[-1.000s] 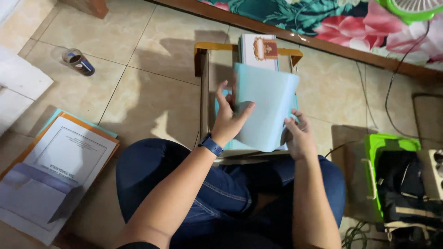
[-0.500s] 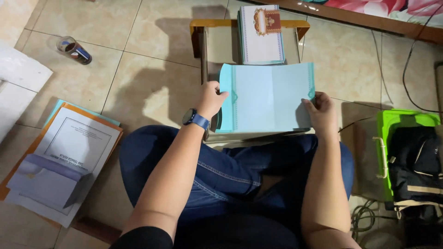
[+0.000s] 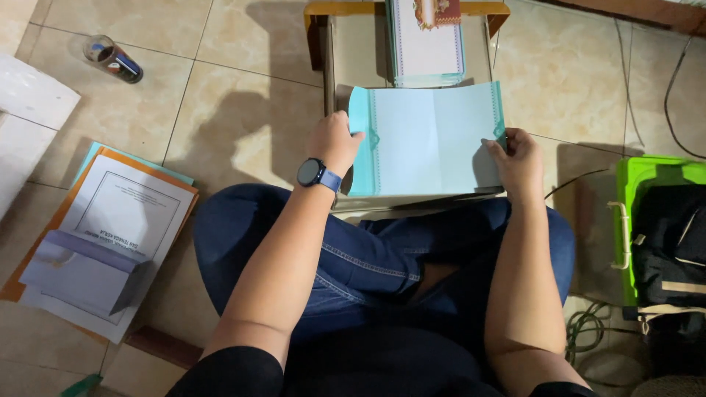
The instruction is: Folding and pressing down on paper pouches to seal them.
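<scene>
Matt pale-blue paper sheet (image 3: 426, 140); glossy glazed floor tiles (image 3: 235, 95); denim cloth jeans (image 3: 353, 250); small wooden table (image 3: 334, 15); shiny green plastic crate (image 3: 640, 176).

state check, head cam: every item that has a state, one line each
light blue card: opened flat, held at both side edges
left hand: gripping the card's left edge
right hand: pinching the card's right edge
card stack: lying flat on the small table
cup of pens: tipped on its side on the floor
green bag: open
</scene>
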